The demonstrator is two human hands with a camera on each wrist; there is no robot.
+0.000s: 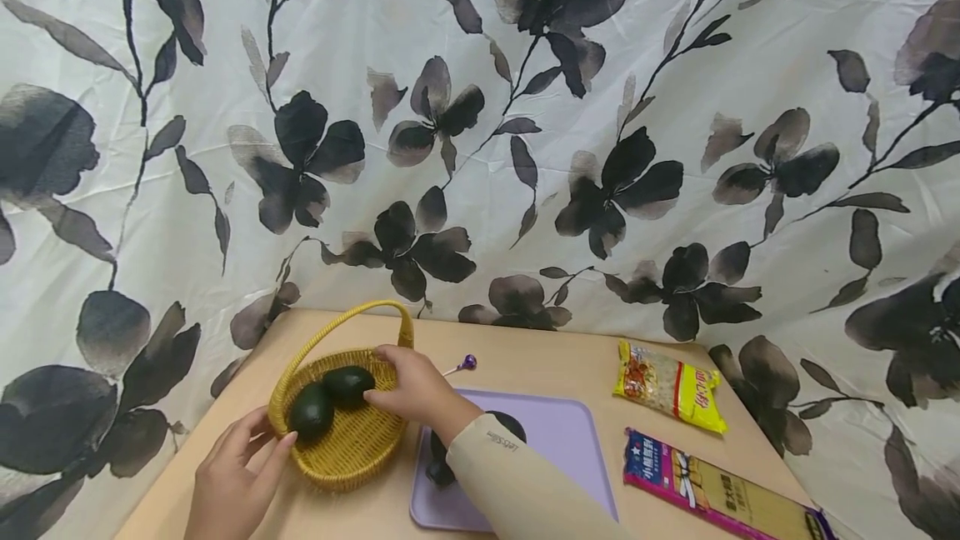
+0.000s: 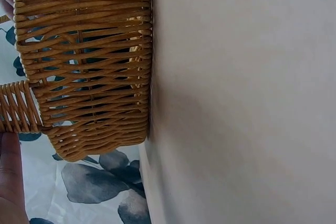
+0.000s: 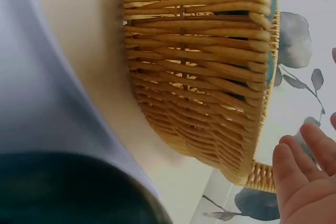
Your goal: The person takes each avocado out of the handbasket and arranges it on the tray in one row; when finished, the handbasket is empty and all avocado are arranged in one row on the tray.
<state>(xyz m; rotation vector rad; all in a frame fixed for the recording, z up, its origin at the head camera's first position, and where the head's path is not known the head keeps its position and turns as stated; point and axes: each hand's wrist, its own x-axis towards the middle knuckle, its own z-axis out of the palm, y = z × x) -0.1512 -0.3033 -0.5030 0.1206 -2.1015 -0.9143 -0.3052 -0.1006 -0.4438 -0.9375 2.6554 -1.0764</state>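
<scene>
Firstly, one left hand, thumb and fingers curled, holding the left rim of a yellow wicker basket; one right hand, loosely open at the basket's opposite side, no firm grip shown; two avocados inside the basket, which stands on the table, left of the tray; step in hand, by judgement, steadying the basket, the next move seeming to call for an even hold that leaves the avocados settled; tray lilac, bearing a dark item, partly hidden by a pale sleeve, nature unclear; one long packet, right; one yellow packet, beyond it; one purple lollipop, behind the tray; table tan, smooth; lastly, one pale cloth, dark-flowered, creased, filling the background
</scene>
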